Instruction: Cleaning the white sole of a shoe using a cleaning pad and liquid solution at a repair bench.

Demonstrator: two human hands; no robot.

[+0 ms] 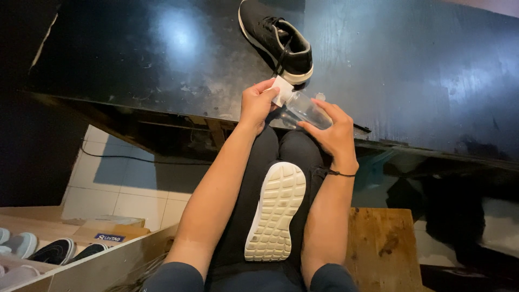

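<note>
Left hand (pixel 255 104) pinched white pad (pixel 282 90) against bottle (pixel 305 110) mouth, right hand (pixel 336 132) gripped bottle above lap, possibly tilted, shoe (pixel 274 212) sole-up on lap, second shoe (pixel 278 39) on black table (pixel 405 70)

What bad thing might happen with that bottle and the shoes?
The right hand tips the clear bottle against the white pad pinched in the left hand, so liquid might spill on the dark trousers. The sole-up shoe only rests on the lap and may slide off. The black shoe on the table could get splashed.
</note>
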